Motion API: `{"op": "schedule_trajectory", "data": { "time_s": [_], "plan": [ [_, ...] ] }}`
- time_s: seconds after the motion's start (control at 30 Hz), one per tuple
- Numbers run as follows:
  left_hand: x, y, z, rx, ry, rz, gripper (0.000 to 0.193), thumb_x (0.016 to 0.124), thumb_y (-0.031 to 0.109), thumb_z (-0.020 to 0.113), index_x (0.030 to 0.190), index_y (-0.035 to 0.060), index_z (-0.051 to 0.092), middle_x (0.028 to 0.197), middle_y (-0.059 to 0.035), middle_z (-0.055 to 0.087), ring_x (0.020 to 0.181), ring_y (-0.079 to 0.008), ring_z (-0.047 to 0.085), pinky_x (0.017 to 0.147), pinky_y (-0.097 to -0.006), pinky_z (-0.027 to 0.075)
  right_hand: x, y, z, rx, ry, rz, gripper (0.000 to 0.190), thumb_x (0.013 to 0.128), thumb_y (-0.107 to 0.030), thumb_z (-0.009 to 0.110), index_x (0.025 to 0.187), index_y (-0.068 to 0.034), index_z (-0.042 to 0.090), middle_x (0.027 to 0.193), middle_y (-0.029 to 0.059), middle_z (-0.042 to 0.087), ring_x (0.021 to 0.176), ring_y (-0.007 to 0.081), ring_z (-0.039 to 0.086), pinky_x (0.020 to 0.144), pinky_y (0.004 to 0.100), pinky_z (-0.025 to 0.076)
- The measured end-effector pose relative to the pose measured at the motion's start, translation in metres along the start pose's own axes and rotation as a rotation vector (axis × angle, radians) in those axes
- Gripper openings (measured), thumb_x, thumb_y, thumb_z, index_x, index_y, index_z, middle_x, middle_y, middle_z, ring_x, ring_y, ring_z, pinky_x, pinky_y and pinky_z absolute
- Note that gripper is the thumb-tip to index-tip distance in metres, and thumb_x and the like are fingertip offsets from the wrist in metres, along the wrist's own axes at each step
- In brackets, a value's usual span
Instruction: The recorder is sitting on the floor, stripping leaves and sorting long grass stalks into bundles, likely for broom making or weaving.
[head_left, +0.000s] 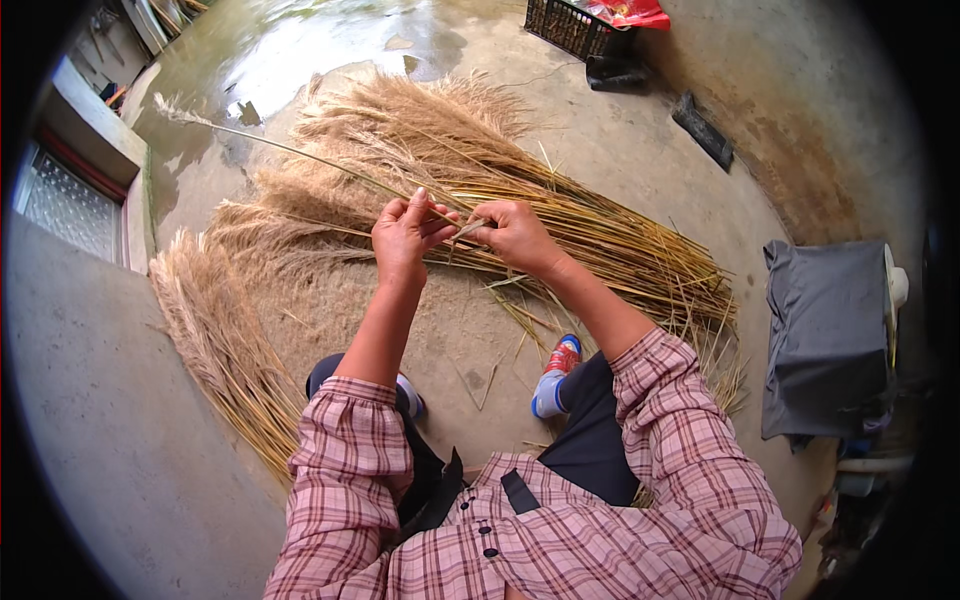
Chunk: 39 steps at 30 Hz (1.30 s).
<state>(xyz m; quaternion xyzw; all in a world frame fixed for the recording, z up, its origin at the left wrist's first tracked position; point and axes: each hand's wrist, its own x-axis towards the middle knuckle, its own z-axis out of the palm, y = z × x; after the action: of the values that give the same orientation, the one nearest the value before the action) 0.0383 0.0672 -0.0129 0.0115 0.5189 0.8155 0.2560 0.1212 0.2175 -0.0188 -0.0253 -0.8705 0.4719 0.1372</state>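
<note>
My left hand (409, 232) grips the stalk of one feathery reed plume (315, 157), whose fluffy head points to the upper left. Close beside it, my right hand (510, 232) pinches a dry leaf sheath (469, 229) by the stalk's lower part. Beneath and beyond both hands lies a large pile of cut reed stalks (630, 247), plumes to the left and stem ends to the right. A smaller bundle of plumes (217, 315) lies at the left, its stems towards my left knee.
Loose leaves and stem scraps (525, 315) lie on the concrete floor near my feet. A black plastic crate (570, 30) stands at the back. At the right is a box-like thing under dark cloth (825, 337). A wall (90, 405) runs along the left; wet floor (285, 45) shines behind the plumes.
</note>
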Motion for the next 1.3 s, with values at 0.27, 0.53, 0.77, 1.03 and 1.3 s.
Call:
{"op": "schedule_trajectory", "data": {
  "time_s": [0.27, 0.53, 0.77, 1.03, 1.3],
  "plan": [
    [0.002, -0.002, -0.006, 0.025, 0.001, -0.032, 0.022, 0.091, 0.023, 0.058, 0.083, 0.0044, 0.051, 0.081, -0.0107, 0.063, 0.073, -0.0227, 0.068, 0.058, -0.0296, 0.057, 0.000, 0.005, 0.004, -0.010, -0.062, 0.032, 0.018, 0.080, -0.016, 0.064, 0.075, 0.001, 0.062, 0.062, 0.0136, 0.057, 0.055, 0.0190, 0.052, 0.054, 0.0339, 0.041],
    [0.007, 0.004, -0.011, -0.010, 0.011, -0.010, 0.020, 0.095, 0.023, 0.050, 0.086, 0.0039, 0.049, 0.083, -0.0136, 0.064, 0.078, -0.0256, 0.068, 0.060, -0.0323, 0.058, 0.000, 0.028, 0.008, 0.147, 0.050, 0.301, 0.021, 0.089, -0.018, 0.055, 0.079, -0.001, 0.061, 0.062, 0.0061, 0.057, 0.056, 0.0128, 0.052, 0.054, 0.0316, 0.042],
    [0.022, 0.014, -0.034, -0.120, 0.156, 0.032, 0.020, 0.094, 0.021, 0.052, 0.087, 0.0029, 0.049, 0.083, -0.0141, 0.064, 0.078, -0.0271, 0.067, 0.063, -0.0375, 0.059, 0.004, 0.032, -0.034, 1.367, 0.321, 0.573, 0.023, 0.097, -0.015, 0.036, 0.076, -0.011, 0.044, 0.057, -0.0009, 0.039, 0.048, 0.0113, 0.040, 0.045, 0.0284, 0.041],
    [0.037, 0.051, -0.091, -0.217, 0.390, 0.265, 0.018, 0.094, 0.020, 0.052, 0.084, 0.0055, 0.048, 0.075, -0.0106, 0.062, 0.068, -0.0239, 0.066, 0.059, -0.0364, 0.059, -0.012, 0.103, -0.161, 0.472, 1.178, 0.498, 0.029, 0.095, -0.019, 0.046, 0.069, -0.006, 0.047, 0.064, 0.0015, 0.050, 0.047, 0.0087, 0.041, 0.039, 0.0246, 0.036],
    [0.023, 0.032, -0.045, -0.075, 0.239, 0.211, 0.018, 0.092, 0.022, 0.055, 0.086, 0.0059, 0.050, 0.078, -0.0100, 0.064, 0.071, -0.0244, 0.067, 0.059, -0.0375, 0.059, -0.004, 0.013, -0.052, 0.227, 0.171, 0.207, 0.015, 0.081, -0.017, 0.070, 0.088, -0.004, 0.071, 0.080, 0.0046, 0.068, 0.069, 0.0101, 0.059, 0.063, 0.0241, 0.048]
  ]
}}
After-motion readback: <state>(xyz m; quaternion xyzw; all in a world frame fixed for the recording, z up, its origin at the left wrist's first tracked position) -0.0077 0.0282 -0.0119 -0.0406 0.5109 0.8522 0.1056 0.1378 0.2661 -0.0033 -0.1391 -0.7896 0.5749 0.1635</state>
